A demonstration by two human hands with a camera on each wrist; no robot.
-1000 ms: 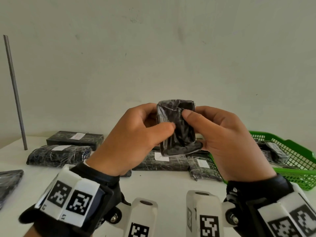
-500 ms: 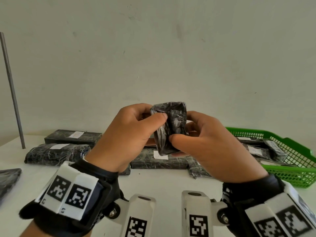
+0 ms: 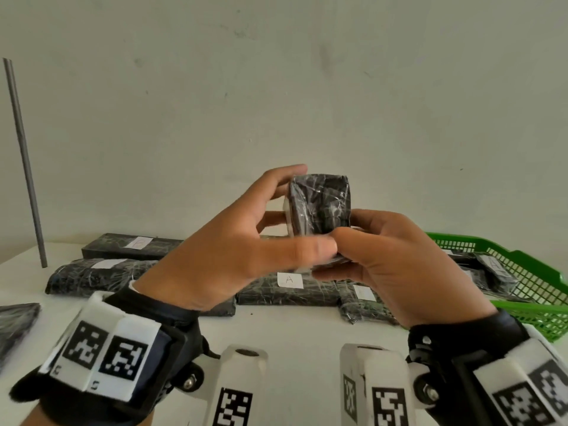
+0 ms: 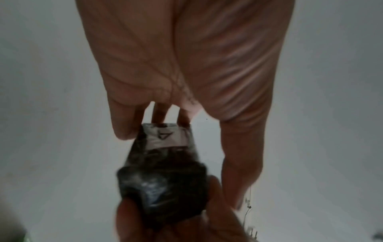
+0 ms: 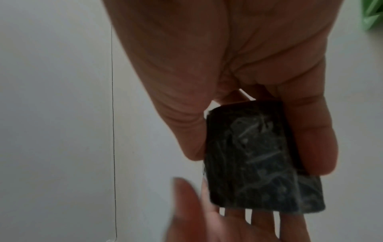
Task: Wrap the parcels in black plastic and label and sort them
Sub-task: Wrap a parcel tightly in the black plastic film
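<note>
A small parcel [image 3: 322,207] wrapped in black plastic is held upright in the air in front of me, above the table. My right hand [image 3: 338,256] pinches its lower end between thumb and fingers; the right wrist view shows this grip on the parcel [image 5: 254,155]. My left hand [image 3: 276,215] lies against the parcel's left side with straight fingers, its thumb stretched out under the parcel toward the right hand. In the left wrist view a white label [image 4: 165,135] marked A sits on the parcel [image 4: 163,180], with my fingertips touching that end.
Several labelled black parcels lie on the white table behind my hands, among them one [image 3: 129,244] at the back left and one [image 3: 289,292] marked A. At right, a green basket [image 3: 541,272] holds more parcels. A grey pole [image 3: 24,164] stands left; black plastic [image 3: 15,321] lies at the left edge.
The parcel has been turned and lifted a little. My left thumb has come off its front and the fingers have straightened. My right hand has slid down to the lower end.
</note>
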